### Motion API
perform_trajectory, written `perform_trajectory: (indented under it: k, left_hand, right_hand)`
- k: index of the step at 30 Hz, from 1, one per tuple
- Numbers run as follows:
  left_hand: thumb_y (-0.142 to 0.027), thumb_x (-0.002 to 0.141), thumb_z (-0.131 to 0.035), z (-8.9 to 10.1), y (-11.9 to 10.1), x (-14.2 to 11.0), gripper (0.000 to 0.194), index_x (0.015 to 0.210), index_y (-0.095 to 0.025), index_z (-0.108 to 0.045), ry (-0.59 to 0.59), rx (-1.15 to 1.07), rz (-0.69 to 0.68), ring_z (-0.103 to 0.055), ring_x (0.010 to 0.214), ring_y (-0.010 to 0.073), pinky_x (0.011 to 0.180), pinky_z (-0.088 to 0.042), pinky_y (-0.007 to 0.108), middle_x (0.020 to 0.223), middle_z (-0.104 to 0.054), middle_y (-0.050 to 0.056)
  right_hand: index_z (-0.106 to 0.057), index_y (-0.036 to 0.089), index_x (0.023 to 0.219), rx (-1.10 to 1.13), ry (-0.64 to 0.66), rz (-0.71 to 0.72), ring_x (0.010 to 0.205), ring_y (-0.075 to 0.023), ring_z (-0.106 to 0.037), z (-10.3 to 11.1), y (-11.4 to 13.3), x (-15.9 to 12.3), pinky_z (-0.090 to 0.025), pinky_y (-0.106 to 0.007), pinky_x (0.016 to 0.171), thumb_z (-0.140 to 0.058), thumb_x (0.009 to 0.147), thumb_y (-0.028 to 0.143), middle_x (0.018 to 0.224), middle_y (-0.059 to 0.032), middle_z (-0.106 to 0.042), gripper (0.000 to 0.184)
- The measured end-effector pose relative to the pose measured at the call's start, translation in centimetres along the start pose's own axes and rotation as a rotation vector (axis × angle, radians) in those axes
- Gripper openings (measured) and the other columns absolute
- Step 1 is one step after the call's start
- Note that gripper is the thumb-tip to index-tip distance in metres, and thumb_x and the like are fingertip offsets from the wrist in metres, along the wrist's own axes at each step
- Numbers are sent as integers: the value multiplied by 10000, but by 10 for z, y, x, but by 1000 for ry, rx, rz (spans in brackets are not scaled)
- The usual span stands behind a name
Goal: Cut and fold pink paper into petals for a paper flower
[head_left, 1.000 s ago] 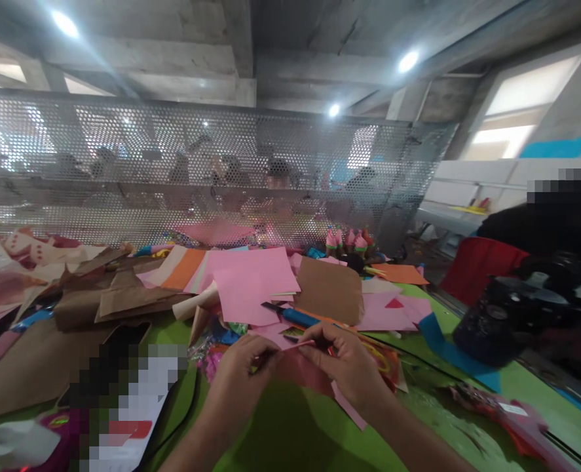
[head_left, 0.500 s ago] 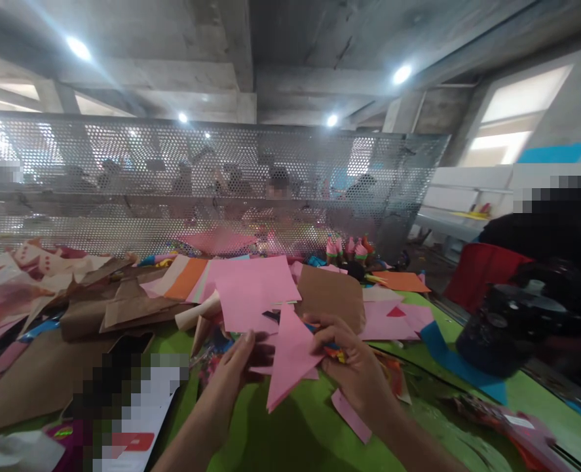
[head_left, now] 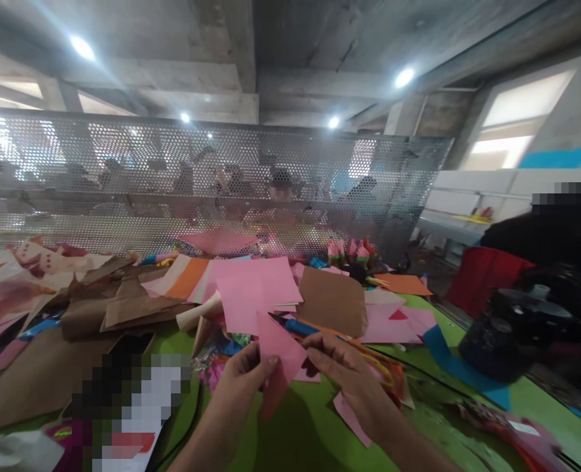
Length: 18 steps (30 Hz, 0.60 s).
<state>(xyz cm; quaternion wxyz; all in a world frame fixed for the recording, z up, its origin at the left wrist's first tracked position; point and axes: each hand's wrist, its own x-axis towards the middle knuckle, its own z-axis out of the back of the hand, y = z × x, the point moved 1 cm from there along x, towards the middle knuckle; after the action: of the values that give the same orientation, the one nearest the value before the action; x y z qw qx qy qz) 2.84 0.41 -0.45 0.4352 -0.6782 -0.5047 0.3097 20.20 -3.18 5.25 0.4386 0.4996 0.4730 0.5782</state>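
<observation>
Head view: pink paper piece held between both hands

A pointed pink paper piece point(head_left: 281, 351) stands between the hands, raised over the green table point(head_left: 295, 449), one tip up and a darker, narrow part hanging below. The left hand point(head_left: 241, 377) grips it at its left edge, thumb laid on the near face. The right hand point(head_left: 344, 364) has its thumb and forefinger at the piece's right corner; whether they pinch it or only touch it, I cannot tell.

Just beyond the hands lies a slim blue-handled tool with a dark tip point(head_left: 302, 328), its far end close to the right hand's fingers. Farther out are a stack of square pink paper sheets point(head_left: 251, 285) and, to its right, a brown paper sheet with rounded corners point(head_left: 332, 301). A narrow pink paper strip point(head_left: 353, 419) lies below the right hand, partly covered by it.

The left hand's other fingers are hidden behind the pink piece. Crinkled clear packets point(head_left: 211, 364) beside the left hand are too blurred to make out.
</observation>
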Motion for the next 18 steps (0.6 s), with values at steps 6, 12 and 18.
perform_trajectory:
  k: [6, 12, 18]
  left_hand:
    - [-385, 639, -793, -8, -3, -4, 279, 794, -162, -730, 8, 12, -76, -613, 735, 188, 714, -450, 277, 784, -723, 48]
    - [-286, 589, -810, -10, -9, -7, 232, 777, -170, -741, -39, -29, -20, -614, 725, 176, 700, -450, 254, 741, -716, 25]
    - [-251, 629, -785, -19, -24, -19, 186, 779, -178, -703, -46, -167, 121, -598, 620, 108, 571, -428, 176, 725, -701, 9]
  right_hand:
    - [-616, 167, 714, 43, -22, -67, 560, -103, -516, 0, -14, 4, -439, -224, 544, -792, 660, 407, 649, 32, -573, 303]
    - [-683, 188, 827, 151, -49, -55, 609, -124, -530, -3, -10, 2, -445, -224, 540, -796, 659, 325, 686, 12, -608, 244]
    - [-721, 203, 750, 173, -46, -60, 665, -140, -561, -5, -5, -1, -456, -252, 627, -749, 666, 238, 728, -3, -642, 96]
